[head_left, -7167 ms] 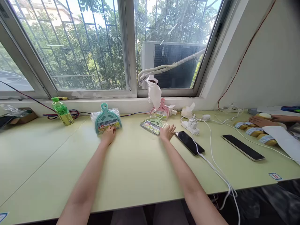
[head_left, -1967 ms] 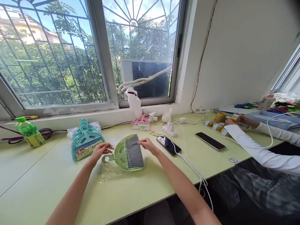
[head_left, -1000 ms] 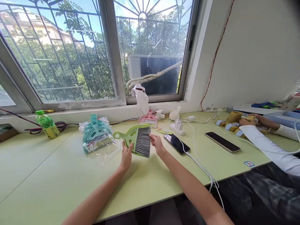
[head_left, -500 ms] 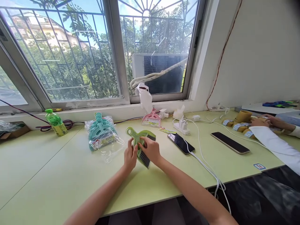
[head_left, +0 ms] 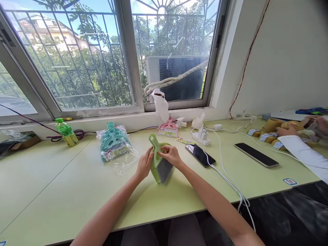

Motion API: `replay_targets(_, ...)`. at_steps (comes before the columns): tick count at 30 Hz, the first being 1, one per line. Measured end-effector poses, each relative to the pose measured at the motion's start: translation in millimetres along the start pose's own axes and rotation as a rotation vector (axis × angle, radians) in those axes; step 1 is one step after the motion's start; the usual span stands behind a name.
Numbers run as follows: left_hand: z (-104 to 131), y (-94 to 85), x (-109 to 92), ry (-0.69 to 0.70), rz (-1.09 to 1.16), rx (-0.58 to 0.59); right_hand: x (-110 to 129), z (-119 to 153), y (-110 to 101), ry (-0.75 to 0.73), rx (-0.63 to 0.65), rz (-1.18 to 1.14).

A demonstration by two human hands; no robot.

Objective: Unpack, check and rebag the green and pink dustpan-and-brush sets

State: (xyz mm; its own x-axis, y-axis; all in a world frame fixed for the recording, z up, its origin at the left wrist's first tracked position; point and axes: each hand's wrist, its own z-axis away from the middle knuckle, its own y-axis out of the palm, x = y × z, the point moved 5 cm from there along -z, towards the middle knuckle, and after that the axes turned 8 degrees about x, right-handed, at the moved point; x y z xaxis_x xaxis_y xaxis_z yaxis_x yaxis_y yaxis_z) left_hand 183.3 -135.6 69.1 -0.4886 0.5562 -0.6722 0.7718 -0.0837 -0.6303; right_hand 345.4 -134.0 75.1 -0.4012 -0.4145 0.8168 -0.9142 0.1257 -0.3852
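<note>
Gripping a lime-green plastic dustpan in the closed fingers of the left hand, and pinching a matching green hand brush with grey bristles between the thumb and fingers of the right hand, just above a pale yellow-green desk at a barred window. Pictured tilted, with handle end up and bristles angled down toward the near edge, blurred at the tips. Seemingly at the step of working brush and pan against each other; impossible to tell from here if fitting together or parting. Calls next, on that reading, for a firm left grip on the pan and a small turn or slide of the brush with the right, taking care not to bend the bristles. Seen to the left, beside a loose clear plastic bag: stacked teal dustpan-and-brush sets in clear wrap. Visible behind, near the wall: a smaller pink dustpan-and-brush set. Lying to the right: a yellow-green printed card strip, a black phone with a white cable, and, farther off, a second black phone.
</note>
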Motion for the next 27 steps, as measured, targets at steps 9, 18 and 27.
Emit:
replay_targets(9,1.7,-8.9,-9.8,-0.002,-0.267,0.034,3.5,4.7,3.9,0.002,-0.01,-0.076)
replay_targets(18,12.4,-14.2,-9.5,0.073,-0.362,0.002,46.6,10.2,13.1,-0.081,0.016,0.349)
replay_targets(27,-24.6,-53.1,58.3,-0.2,0.288,-0.208,58.1,-2.0,-91.1,0.095,0.341,0.14)
